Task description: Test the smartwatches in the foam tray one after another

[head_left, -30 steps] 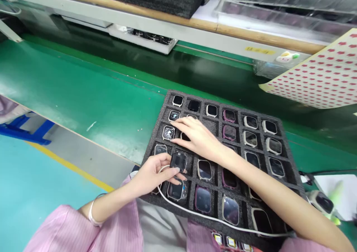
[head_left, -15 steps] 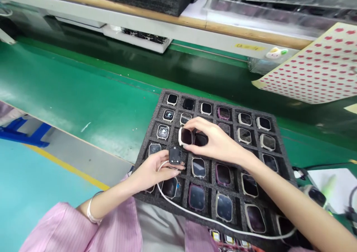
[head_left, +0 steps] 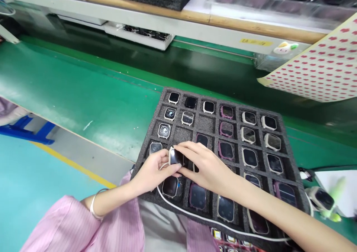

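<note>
A black foam tray with square pockets lies before me, most pockets holding small square watch bodies with white, pink or dark rims. My right hand pinches a white-rimmed watch body over the tray's near left part. My left hand meets it there, fingers closed on the connector end of a white cable, which the watch body hides. The cable runs along the tray's near edge to the right. Two pockets in the middle of the left part hold nothing.
The tray rests on a green conveyor belt. A sheet of red dot stickers lies at the right. A white and green device sits at the tray's right corner. More foam trays and clear trays stand on the shelf beyond.
My right hand lifted a white-rimmed watch body out of a pocket in the third row and carried it down to my left hand and the cable end.
</note>
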`<state>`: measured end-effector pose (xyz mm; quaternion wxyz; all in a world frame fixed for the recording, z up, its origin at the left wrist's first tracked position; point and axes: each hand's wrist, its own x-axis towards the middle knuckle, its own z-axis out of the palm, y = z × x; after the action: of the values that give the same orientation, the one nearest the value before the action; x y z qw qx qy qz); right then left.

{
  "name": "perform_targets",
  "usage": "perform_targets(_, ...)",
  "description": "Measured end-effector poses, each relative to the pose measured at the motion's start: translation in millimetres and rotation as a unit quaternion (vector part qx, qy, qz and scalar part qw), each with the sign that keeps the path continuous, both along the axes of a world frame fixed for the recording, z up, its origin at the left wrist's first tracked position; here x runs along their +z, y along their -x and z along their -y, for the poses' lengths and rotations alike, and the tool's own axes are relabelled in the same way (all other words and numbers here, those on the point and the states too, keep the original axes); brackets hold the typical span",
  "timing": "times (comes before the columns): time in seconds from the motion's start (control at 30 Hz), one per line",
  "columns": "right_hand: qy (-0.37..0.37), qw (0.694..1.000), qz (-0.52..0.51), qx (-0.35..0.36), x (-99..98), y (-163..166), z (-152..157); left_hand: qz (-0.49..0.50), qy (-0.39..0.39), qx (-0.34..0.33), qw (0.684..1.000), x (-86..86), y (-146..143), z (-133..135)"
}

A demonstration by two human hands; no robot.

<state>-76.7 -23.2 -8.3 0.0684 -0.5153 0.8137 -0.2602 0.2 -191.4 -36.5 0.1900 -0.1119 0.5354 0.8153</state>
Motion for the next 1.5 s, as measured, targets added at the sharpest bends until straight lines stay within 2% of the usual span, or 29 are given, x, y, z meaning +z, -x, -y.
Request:
perform_targets(0.2,0.082,0.995,0.053,-0.018,-14.9,-8.1,-0.6,-0.014,-0.009,-0.022,1.0,2.4,-1.7,3.8)
perform_targets(0.3,0.1,0.992,0.076,-0.011,-17.6,-8.2,-1.5,-0.015,-0.012,-0.036,0.999,2.9,-2.5,5.6)
perform_targets(0.57,0.107,0.99,0.089,-0.003,-16.4,-6.3,-4.1,-0.013,0.003,-0.049,0.999,3.8,-2.3,6.5)
perform_targets(0.77,0.066,0.991,0.115,-0.001,-6.8,-1.0,-3.4,0.019,-0.009,-0.06,0.998,8.6,-0.2,7.9)
perform_targets(0.93,0.071,0.98,0.181,-0.033,-1.7,0.1,1.6,0.026,-0.031,-0.08,0.996,6.7,2.7,11.3)
perform_targets(1.1,0.078,0.971,0.212,-0.074,-5.1,0.2,3.7,0.05,-0.048,-0.088,0.994,7.7,5.9,13.2)
perform_targets(1.27,0.083,0.968,0.23,-0.063,-4.2,2.4,2.7,0.039,-0.051,-0.088,0.994,7.5,6.6,12.6)
perform_targets(1.5,0.08,0.977,0.196,-0.028,5.1,2.3,3.9,0.016,-0.035,-0.086,0.996,6.6,4.5,12.0)
